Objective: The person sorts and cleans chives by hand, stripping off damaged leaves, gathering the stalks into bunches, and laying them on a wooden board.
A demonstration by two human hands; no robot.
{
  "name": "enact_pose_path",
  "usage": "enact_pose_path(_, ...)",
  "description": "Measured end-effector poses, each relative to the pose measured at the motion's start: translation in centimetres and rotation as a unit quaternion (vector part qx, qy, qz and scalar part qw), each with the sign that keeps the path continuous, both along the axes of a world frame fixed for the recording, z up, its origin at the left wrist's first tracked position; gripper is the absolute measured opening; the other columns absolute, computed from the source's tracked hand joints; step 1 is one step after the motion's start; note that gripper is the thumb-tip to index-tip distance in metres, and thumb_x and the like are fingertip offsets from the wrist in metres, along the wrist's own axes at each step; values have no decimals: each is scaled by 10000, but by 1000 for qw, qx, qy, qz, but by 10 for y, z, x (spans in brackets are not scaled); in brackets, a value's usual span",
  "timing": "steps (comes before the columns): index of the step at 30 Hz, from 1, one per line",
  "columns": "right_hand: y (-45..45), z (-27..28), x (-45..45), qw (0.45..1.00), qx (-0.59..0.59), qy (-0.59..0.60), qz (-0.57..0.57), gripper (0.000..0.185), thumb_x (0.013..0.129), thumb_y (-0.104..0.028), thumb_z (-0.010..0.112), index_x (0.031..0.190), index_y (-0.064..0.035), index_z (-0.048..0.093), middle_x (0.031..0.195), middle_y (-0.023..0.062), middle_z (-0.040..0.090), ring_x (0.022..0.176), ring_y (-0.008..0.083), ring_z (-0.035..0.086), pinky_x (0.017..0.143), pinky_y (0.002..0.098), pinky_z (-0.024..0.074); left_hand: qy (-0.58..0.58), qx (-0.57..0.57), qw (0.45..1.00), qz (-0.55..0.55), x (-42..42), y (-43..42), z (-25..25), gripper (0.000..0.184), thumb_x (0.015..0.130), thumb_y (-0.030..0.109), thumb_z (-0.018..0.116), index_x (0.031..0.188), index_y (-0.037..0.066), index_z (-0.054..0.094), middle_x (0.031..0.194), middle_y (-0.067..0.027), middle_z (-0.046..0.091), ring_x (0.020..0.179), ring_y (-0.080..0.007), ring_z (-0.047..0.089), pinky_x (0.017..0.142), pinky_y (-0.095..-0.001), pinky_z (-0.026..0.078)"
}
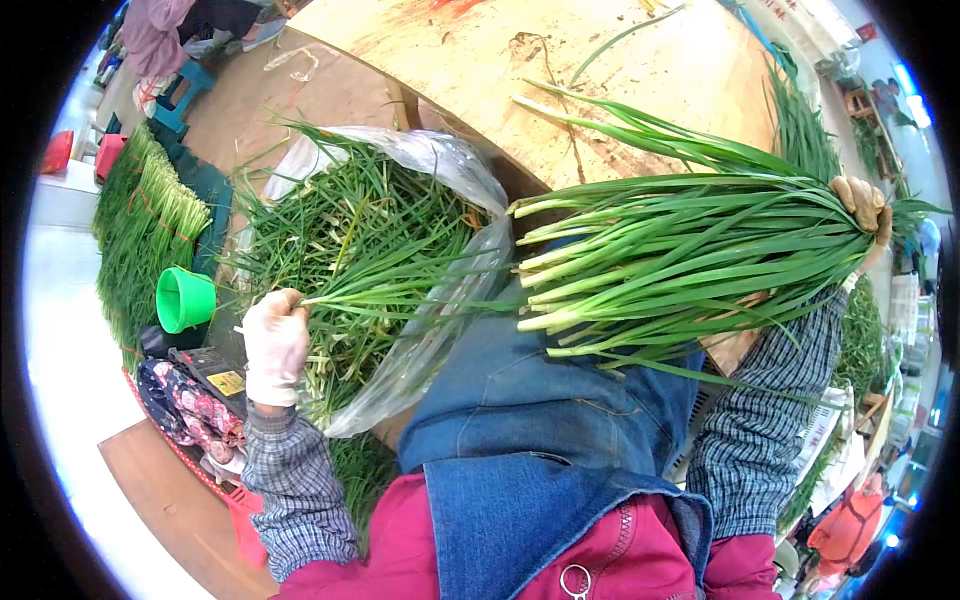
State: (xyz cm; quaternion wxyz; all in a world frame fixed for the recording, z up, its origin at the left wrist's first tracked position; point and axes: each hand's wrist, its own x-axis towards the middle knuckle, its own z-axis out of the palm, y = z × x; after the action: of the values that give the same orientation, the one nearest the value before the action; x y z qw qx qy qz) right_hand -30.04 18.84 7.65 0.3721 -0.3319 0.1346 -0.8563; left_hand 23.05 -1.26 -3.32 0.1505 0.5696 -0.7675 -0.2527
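A large bunch of Chinese chives (690,255) spreads over my lap at the right, pale stem ends pointing left. My right hand (862,212), in a tan glove, is closed around its leafy end. At the left, my left hand (276,345), in a whitish glove, is closed on a few loose chive leaves (385,292) that trail to the right. Beneath them a clear plastic bag (440,158) is heaped with loose chive leaves and trimmings (350,215). My left fingertips are partly hidden by the glove's angle.
A wooden table (640,60) with dirt and stray leaves stands ahead. Rows of bundled chives (150,215) lie at the far left, near a green bucket (186,299). More chives (803,125) rest at the table's right edge. A person (160,35) sits at the upper left.
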Motion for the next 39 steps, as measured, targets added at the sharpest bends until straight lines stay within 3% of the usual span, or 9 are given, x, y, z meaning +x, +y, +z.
enact_pose_path(10, -51, 26, -57, 964, 222, 48, 139, 188, 882, -197, 497, 729, -87, 497, 690, 16, 463, 753, 162, 464, 773, 285, 383, 235, 126, 962, 52, 24, -10, 45, 172, 790, -8, 514, 908, -37, 636, 749, -55, 633, 687, -105, 572, 675, -218, 451)
enact_pose_path(13, -117, 39, -62, 782, 436, 246, -371, 411, 864, -312, 570, 1120, 9, 557, 1052, 110, 594, 939, 175, 560, 818, 302, 455, 273, 178, 943, 68, 12, 2, 54, 181, 807, 11, 509, 932, -34, 633, 685, -56, 620, 610, -108, 573, 612, -223, 460)
enact_pose_path(18, -108, 89, 6, 724, 317, 350, -502, 377, 882, -290, 502, 1100, 12, 562, 1004, 90, 599, 891, 152, 556, 792, 265, 450, 238, 174, 950, 102, -10, 21, 70, 173, 822, 11, 516, 940, -31, 636, 634, -21, 573, 555, -72, 516, 542, -200, 408)
enact_pose_path(22, -86, 72, 181, 820, 406, 402, -20, 386, 870, -314, 507, 1027, 29, 590, 851, 79, 628, 703, 133, 575, 655, 244, 467, 223, 101, 966, 82, -19, 29, 80, 183, 805, -28, 515, 945, -34, 633, 617, -20, 561, 516, -72, 499, 495, -208, 389)
enact_pose_path(24, -90, 59, 253, 656, 556, 367, 355, 405, 843, -348, 567, 999, 24, 603, 733, 65, 626, 567, 114, 554, 557, 250, 467, 188, 25, 981, 47, -15, 35, 78, 196, 787, -47, 520, 947, -35, 633, 594, -46, 548, 496, -86, 503, 472, -217, 386)
enact_pose_path(26, -97, 3, 299, 638, 498, 365, 459, 421, 838, -378, 570, 1029, -4, 600, 701, 55, 614, 557, 87, 537, 512, 242, 452, 175, -41, 983, 25, -17, 49, 83, 233, 770, -62, 516, 970, -18, 627, 651, -70, 569, 483, -99, 505, 467, -227, 390)
enact_pose_path(29, -108, -38, 339, 815, 380, 122, 420, 450, 823, -335, 607, 1114, 3, 548, 895, 59, 594, 601, 90, 562, 424, 190, 395, 142, -146, 978, -40, -5, 68, 88, 253, 767, -61, 548, 1002, 0, 619, 765, -79, 607, 503, -99, 508, 466, -235, 394)
enact_pose_path(33, -132, -6, 358, 863, 353, 46, 358, 294, 811, -247, 632, 970, -1, 604, 799, 54, 614, 608, 110, 576, 467, 201, 437, 231, -142, 962, -32, 10, 80, 88, 203, 852, 10, 546, 1039, -57, 584, 863, -97, 630, 674, -131, 564, 650, -240, 450)
enact_pose_path(39, -150, 32, 380, 879, 254, 376, 145, 229, 760, -171, 578, 792, 55, 595, 678, 260, 532, 664, 387, 563, 628, 400, 455, 355, -184, 916, -8, 42, 80, 63, 239, 886, 73, 542, 1077, -70, 550, 866, -99, 633, 699, -137, 572, 599, -257, 449)
